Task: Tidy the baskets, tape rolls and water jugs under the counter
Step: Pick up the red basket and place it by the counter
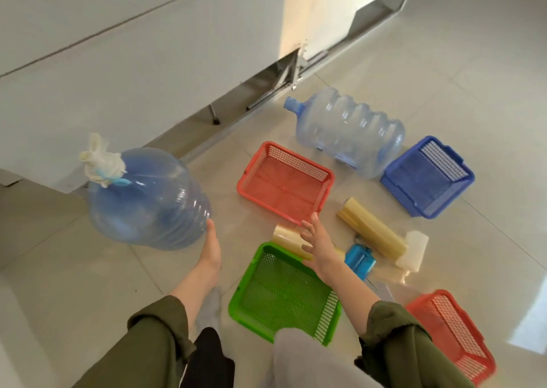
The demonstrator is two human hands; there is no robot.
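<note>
**Hands open over the clutter by the counter**

The left hand [211,248] lies flat, fingers straight, against the bottom rim of the blue jug [145,198], gripping nothing. This jug is tilted beside the white counter [118,61], with a white rag [100,161] bunched on its neck. The right hand [318,245] hovers with fingers spread and loose above a short tape roll [288,236] and the green basket [281,296]. On the floor [444,61] the clear jug [349,130] lies on its side between a red basket [284,180] and the tipped blue basket [429,177]. A long tape roll [373,227] lies near a blue tape holder [359,258]. A second red basket [453,334] sits far right.
</note>
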